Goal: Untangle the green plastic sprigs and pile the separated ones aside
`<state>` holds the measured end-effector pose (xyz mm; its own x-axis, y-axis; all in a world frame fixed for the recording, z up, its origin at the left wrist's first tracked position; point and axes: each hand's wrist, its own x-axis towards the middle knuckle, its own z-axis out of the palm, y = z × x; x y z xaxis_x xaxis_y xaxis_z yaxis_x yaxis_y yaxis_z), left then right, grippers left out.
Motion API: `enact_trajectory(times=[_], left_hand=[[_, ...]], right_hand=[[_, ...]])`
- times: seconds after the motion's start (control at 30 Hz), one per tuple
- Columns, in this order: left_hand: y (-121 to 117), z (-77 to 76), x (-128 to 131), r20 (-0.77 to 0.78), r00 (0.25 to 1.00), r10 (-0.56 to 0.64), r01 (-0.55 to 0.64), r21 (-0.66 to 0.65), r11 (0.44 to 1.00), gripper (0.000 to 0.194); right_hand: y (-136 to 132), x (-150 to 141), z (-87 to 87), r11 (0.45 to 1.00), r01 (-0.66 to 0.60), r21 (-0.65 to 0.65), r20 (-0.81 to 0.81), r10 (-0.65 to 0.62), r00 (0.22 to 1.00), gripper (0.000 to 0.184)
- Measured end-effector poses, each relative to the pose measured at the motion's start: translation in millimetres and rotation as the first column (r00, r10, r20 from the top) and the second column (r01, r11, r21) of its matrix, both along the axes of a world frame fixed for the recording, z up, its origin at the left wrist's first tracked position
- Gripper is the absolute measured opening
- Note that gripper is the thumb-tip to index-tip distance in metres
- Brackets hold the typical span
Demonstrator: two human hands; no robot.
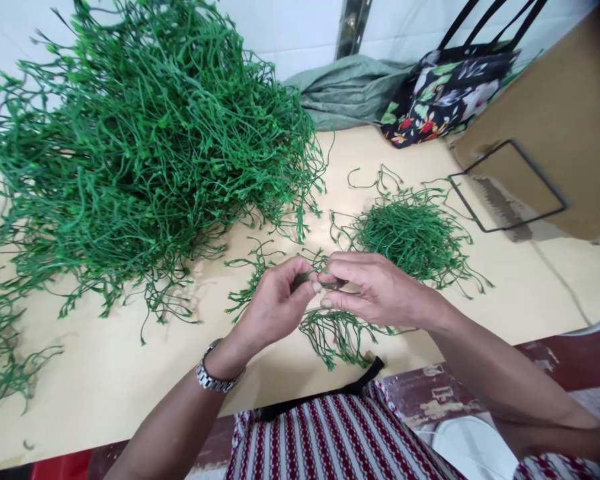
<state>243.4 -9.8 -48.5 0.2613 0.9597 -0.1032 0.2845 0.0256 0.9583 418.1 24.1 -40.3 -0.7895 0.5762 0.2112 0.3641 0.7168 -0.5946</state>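
Striped garment [325, 440], cut off, left grip [280, 298] and right grip [373, 287] pinching stems [304, 278], mostly hidden

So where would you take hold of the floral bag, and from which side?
Probably by the black straps, from above: they rise over the floral bag's body as slim loops a hand could close around. Its sides look less handy, with green cloth and cardboard flanking it.

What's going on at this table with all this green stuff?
Someone's left hand pinches green stems, with the right hand meeting it; the right's exact grip is unclear. On the tabletop, a big tangled heap lies left, a smaller pile right, and a little bunch near the hands.
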Motion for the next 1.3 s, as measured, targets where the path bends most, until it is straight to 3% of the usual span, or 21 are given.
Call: enact_trajectory(times=[0.13,0.23,0.37,0.47,0.57,0.73,0.87,0.97,1.1,1.23,1.3], left_hand=[[-3,5.6,-5,-0.310,0.939,-0.149,0.198,0.135,0.971,0.013],[-6,13.6,-7,-0.529,0.805,-0.267,0.386,0.126,0.914,0.012],[-13,21.8,-4,-0.735,0.594,-0.328,0.551,0.074,0.831,0.008],[-17,24.5,-4,-0.779,0.524,-0.345,0.613,0.064,0.787,0.009],[-17,24.3,-7,-0.743,0.572,-0.346,0.578,0.067,0.813,0.009],[-14,15.0,-8,-0.426,0.872,-0.243,0.323,0.126,0.938,0.009],[-15,5.7,-4,-0.295,0.943,-0.155,0.205,0.146,0.968,0.009],[-15,4.3,-4,-0.344,0.916,-0.207,0.269,0.143,0.953,0.014],[-17,12.2,-5,-0.415,0.813,-0.409,0.457,0.020,0.889,0.019],[-26,31.2,-9,-0.456,0.676,-0.579,0.627,-0.057,0.777,0.018],[-29,41.3,-16,-0.475,0.619,-0.626,0.669,-0.100,0.737,0.017]], right_hand=[[2,2,-1.5,0.991,-0.064,0.114,0.021,0.062,0.998,0.020],[-1,3,-0.7,0.973,-0.145,0.179,0.050,0.138,0.989,0.017],[-9,2,1.6,0.941,-0.178,0.288,0.075,0.163,0.984,0.019],[-15,2,1.1,0.932,-0.154,0.329,0.054,0.145,0.988,0.019],[-17,4,-2.3,0.941,-0.111,0.320,0.022,0.109,0.994,0.021],[-20,7,-10.3,0.977,-0.015,0.214,-0.030,0.021,0.999,0.017],[-22,5,-15.2,0.986,0.090,0.142,-0.139,-0.070,0.988,0.011],[-23,4,-16.2,0.973,0.051,0.225,-0.083,-0.033,0.996,0.018],[-30,2,-7.3,0.916,-0.092,0.391,0.056,0.076,0.996,0.026],[-39,12,12.4,0.923,-0.271,0.274,0.133,0.242,0.961,0.028],[-37,27,22.1,0.935,-0.268,0.232,0.164,0.234,0.958,0.026]])
